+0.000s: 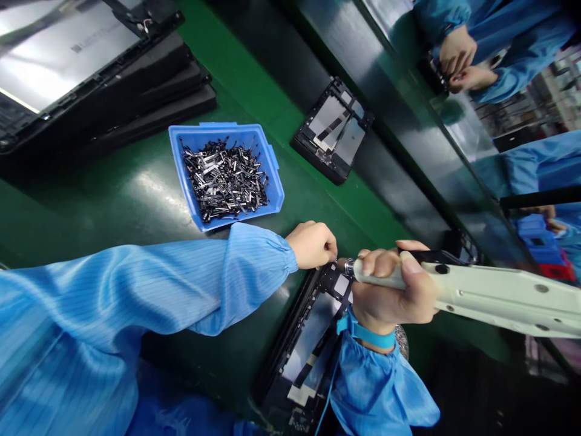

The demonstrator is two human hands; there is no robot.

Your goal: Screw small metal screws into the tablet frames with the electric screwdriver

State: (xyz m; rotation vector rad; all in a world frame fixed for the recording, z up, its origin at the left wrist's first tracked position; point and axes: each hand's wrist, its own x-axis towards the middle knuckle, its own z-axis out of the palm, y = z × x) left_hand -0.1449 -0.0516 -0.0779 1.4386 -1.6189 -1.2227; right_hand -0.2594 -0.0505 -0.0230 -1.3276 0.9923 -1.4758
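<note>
My right hand (393,287) is wrapped round a pale green electric screwdriver (490,297). The screwdriver lies almost level, its metal nose pointing left at the top end of an open black device housing (313,339). My left hand (313,245) is closed in a pinch at that same end, close to the screwdriver's tip. Whatever sits between those fingers is too small and hidden to name. Inside the housing are silver plates and a dark flat cable. My right wrist and sleeve cover part of its right side.
A blue bin (276,200) full of small black and silver parts stands beyond my left sleeve. Another open device (336,130) lies farther back, near a metal rail (385,91). Large black panels (149,91) are stacked at upper left. Across the rail, a co-worker's hands (463,63) handle a dark part.
</note>
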